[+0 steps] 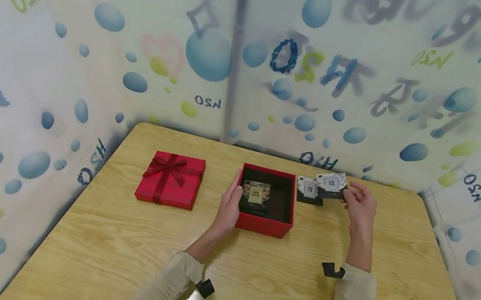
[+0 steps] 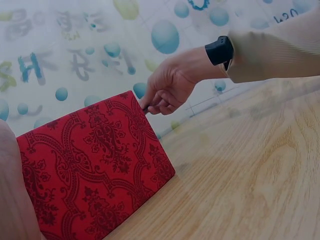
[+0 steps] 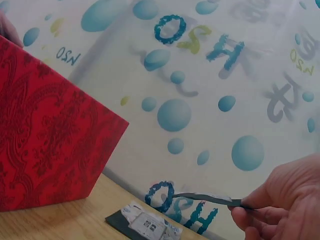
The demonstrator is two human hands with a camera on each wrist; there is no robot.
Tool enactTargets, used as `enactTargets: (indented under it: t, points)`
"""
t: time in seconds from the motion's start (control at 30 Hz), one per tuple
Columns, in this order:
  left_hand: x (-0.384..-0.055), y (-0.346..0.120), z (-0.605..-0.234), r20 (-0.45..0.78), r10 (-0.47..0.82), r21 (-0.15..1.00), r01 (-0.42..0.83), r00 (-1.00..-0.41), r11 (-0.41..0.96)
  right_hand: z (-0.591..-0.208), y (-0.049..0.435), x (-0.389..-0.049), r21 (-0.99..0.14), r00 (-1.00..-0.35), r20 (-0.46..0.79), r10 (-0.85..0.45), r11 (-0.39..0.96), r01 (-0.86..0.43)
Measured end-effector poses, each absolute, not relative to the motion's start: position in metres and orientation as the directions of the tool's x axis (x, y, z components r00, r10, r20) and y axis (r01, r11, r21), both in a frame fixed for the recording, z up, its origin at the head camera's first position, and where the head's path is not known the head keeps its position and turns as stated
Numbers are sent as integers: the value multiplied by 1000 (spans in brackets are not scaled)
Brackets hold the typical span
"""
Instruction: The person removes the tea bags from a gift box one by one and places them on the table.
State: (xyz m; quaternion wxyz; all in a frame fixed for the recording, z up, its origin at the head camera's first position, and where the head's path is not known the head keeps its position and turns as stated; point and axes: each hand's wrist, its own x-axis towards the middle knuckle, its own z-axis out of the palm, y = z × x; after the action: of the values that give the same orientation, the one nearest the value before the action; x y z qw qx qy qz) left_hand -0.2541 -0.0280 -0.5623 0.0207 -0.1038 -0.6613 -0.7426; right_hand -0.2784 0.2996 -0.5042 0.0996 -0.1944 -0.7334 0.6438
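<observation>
At frame centre, the left hand [image 1: 229,205] lies flat against the open red box [image 1: 263,223], fingers straight, steadying it on the counter [image 1: 115,250]. Right of it, the right hand [image 1: 361,206] pinches a sachet [image 1: 331,184], lifted above another sachet [image 1: 309,189].

Lighting: bright, even, diffuse. Shadows: faint and soft, beneath the forearms on the wooden table [image 1: 116,245]. Glare: small sheen on the table's near edge. Distortion: head view bows outward beyond the table. Focus: wrist views soft; backdrop lettering smeared.
</observation>
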Motion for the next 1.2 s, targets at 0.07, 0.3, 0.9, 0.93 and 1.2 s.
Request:
enactTargets:
  t: [0.07, 0.3, 0.9, 0.93, 1.2]
  points:
    - [-254, -28, -563, 181, 107, 978, 167, -978, -123, -509, 303, -280, -985, -897, -112, 427, 75, 158]
    - [-253, -28, -560, 180, 109, 977, 165, -978, -136, -523, 314, -281, -986, -855, -133, 501, 24, 168]
    - [-254, -28, -562, 175, 105, 978, 160, -979, -132, -555, 327, -284, -944, -811, -149, 566, 163, 287]
    - [-254, -28, -561, 177, 105, 978, 163, -979, -134, -556, 327, -284, -943, -810, -137, 570, 177, 284]
    - [-254, -28, -562, 186, 100, 976, 172, -977, -136, -560, 321, -283, -912, -796, -65, 602, 288, 292]
